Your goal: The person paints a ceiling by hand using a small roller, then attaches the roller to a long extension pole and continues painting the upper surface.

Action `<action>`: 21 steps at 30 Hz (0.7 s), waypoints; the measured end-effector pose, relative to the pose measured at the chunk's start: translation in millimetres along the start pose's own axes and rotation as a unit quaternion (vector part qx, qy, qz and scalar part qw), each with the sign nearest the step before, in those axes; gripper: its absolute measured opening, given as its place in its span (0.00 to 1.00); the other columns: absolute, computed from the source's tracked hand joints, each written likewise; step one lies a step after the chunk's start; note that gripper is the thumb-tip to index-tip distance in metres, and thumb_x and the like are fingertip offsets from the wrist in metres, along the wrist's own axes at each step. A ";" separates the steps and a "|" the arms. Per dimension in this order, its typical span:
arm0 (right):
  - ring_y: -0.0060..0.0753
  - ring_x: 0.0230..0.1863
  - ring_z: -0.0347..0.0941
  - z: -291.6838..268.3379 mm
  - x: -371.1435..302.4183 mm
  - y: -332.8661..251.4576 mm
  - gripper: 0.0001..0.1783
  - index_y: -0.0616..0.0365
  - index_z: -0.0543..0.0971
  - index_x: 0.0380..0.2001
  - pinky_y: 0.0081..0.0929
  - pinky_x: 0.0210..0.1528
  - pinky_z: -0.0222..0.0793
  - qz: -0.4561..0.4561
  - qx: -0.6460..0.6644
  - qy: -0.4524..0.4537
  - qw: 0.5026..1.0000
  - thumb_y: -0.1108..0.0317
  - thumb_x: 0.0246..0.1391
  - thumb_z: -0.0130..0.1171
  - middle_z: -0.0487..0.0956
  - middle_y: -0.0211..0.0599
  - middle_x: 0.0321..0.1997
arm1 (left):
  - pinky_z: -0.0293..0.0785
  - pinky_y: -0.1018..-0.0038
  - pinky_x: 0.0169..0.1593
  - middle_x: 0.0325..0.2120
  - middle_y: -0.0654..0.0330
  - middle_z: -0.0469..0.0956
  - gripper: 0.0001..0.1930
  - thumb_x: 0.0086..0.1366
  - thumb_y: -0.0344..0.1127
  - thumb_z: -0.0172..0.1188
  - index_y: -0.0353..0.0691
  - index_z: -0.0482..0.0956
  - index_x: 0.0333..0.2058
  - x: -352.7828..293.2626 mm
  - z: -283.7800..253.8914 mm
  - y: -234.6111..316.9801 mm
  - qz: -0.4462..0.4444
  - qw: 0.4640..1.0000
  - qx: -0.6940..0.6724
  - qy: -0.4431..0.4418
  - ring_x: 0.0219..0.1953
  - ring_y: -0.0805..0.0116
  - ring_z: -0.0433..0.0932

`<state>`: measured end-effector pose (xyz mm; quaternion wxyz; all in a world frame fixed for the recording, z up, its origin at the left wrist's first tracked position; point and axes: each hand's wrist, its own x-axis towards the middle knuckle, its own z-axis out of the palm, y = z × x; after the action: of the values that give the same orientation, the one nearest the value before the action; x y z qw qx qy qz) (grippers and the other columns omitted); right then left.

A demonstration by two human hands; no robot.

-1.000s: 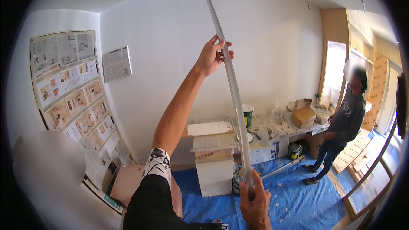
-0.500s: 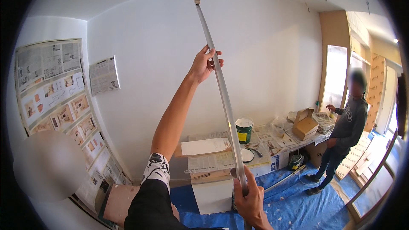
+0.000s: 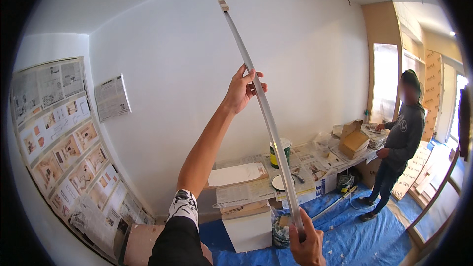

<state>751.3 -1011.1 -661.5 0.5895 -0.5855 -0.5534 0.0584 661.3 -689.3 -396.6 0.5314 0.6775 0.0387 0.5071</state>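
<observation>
The long grey strip (image 3: 261,113) is standing nearly upright, its top end nearing the ceiling (image 3: 123,0); the left hand (image 3: 242,88) is gripping its middle to steady it; the right hand (image 3: 306,240) is clasping its lower end, bearing the weight.

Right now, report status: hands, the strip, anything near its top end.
Left hand gripping the long white trim strip mid-length, right hand gripping its lower end. Strip held up, tilted, top end near the ceiling. A person stands apart at the right.
</observation>
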 end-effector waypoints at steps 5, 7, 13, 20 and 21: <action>0.27 0.14 0.75 -7.1 15.8 8.7 0.26 0.66 0.70 0.58 0.24 0.21 0.67 -0.009 -0.017 -0.001 1.000 0.70 0.57 0.59 0.77 0.42 0.15 | 0.81 0.67 0.39 0.41 0.56 0.71 0.10 0.74 0.38 0.47 0.39 0.65 0.47 12.2 2.2 -11.4 0.008 1.000 0.001 -0.001 0.33 0.64 0.78; 0.26 0.14 0.74 -11.9 21.7 8.1 0.26 0.66 0.70 0.58 0.23 0.20 0.66 -0.002 -0.027 -0.009 1.000 0.70 0.57 0.59 0.76 0.41 0.14 | 0.80 0.67 0.38 0.41 0.56 0.71 0.10 0.74 0.38 0.47 0.39 0.65 0.46 18.4 3.9 -11.7 0.010 1.000 0.003 -0.007 0.33 0.64 0.78; 0.20 0.14 0.69 -17.3 29.0 18.5 0.26 0.64 0.70 0.59 0.23 0.19 0.63 -0.001 -0.008 -0.009 1.000 0.69 0.59 0.58 0.73 0.37 0.13 | 0.80 0.67 0.38 0.41 0.56 0.71 0.09 0.74 0.37 0.47 0.39 0.65 0.45 28.8 14.4 -11.6 0.020 1.000 0.009 -0.015 0.33 0.63 0.78; 0.43 0.22 0.82 -22.6 49.6 22.7 0.26 0.68 0.69 0.59 0.32 0.24 0.74 -0.007 -0.005 -0.032 0.999 0.70 0.58 0.58 0.80 0.54 0.21 | 0.80 0.67 0.38 0.41 0.55 0.71 0.10 0.73 0.38 0.48 0.38 0.65 0.46 49.0 15.3 -10.8 0.014 1.000 0.025 -0.010 0.34 0.61 0.79; 0.40 0.20 0.81 -21.8 53.3 22.5 0.26 0.68 0.69 0.59 0.31 0.23 0.73 -0.007 0.001 -0.028 1.000 0.71 0.58 0.58 0.79 0.52 0.19 | 0.80 0.66 0.38 0.42 0.55 0.71 0.10 0.73 0.37 0.49 0.38 0.64 0.46 52.5 14.6 -12.1 0.014 1.000 0.026 -0.008 0.34 0.61 0.79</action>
<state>800.3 -979.6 -640.8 0.5744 -0.5794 -0.5737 0.0716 703.2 -662.9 -370.7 0.5066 0.6957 0.0375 0.5078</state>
